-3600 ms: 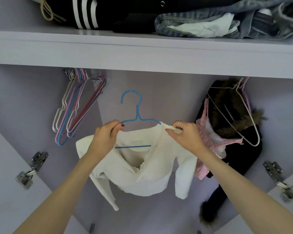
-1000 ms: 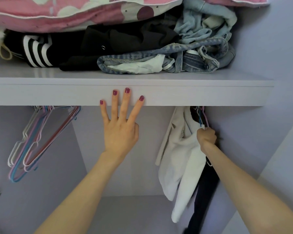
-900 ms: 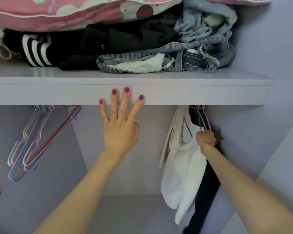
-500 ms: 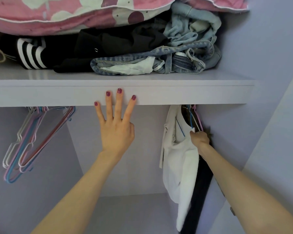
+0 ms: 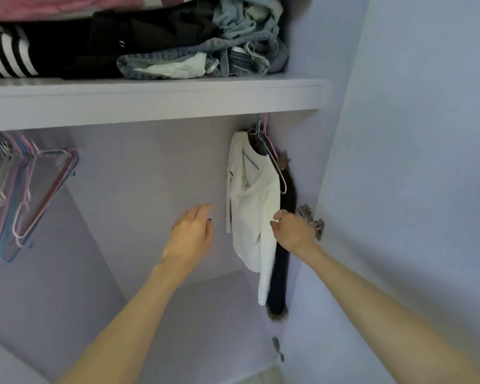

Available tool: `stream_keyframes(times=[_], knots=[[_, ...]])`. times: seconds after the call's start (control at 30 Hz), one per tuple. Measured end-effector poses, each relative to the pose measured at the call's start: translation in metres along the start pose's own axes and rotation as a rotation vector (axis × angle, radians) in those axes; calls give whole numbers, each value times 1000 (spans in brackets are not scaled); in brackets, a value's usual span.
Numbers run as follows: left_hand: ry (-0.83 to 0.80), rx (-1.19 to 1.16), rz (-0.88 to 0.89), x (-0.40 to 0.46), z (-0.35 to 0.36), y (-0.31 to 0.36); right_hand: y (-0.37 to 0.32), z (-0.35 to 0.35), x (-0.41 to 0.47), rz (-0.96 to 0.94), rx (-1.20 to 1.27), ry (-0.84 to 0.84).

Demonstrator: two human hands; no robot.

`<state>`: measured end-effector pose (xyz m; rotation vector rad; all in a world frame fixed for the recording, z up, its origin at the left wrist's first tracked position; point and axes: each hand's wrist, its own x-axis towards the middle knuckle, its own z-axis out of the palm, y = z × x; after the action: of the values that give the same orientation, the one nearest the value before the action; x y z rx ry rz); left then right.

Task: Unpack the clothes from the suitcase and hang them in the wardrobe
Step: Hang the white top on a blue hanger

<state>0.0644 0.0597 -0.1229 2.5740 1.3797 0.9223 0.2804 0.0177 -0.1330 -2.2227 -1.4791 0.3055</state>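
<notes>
Two hands inside wardrobe, neither holding anything. White top (image 5: 251, 206) hangs on blue hanger (image 5: 258, 134) at right end under shelf (image 5: 150, 103), pressed against dark fur-trimmed coat (image 5: 281, 245), likely pushed aside to leave room for more. Left hand (image 5: 190, 234) in mid-air beside top, grip loose, fingers relaxed. Right hand (image 5: 293, 231) just at top's edge, fingers loosely curled, empty; contact unclear through blur. Spare hangers (image 5: 25, 195) bunched at left, ready for next garment. Folded clothes (image 5: 139, 42) stacked on shelf. Suitcase out of view.
</notes>
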Motion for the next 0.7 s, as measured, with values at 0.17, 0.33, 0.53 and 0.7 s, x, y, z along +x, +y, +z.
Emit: stream_keyframes(times=[0.17,0.33,0.53,0.7], knots=[[-201,-180,-41,-78,29,17,27,34,-96,22,37,-158],[-601,-113,-86,-158,60,46,77,69,-196,103,91,-336],[-870,-148,7,-227,113,105,169,81,-286,336,169,-423],[-1041,-156,163,-264,160,173,253,71,-337,524,229,-410]])
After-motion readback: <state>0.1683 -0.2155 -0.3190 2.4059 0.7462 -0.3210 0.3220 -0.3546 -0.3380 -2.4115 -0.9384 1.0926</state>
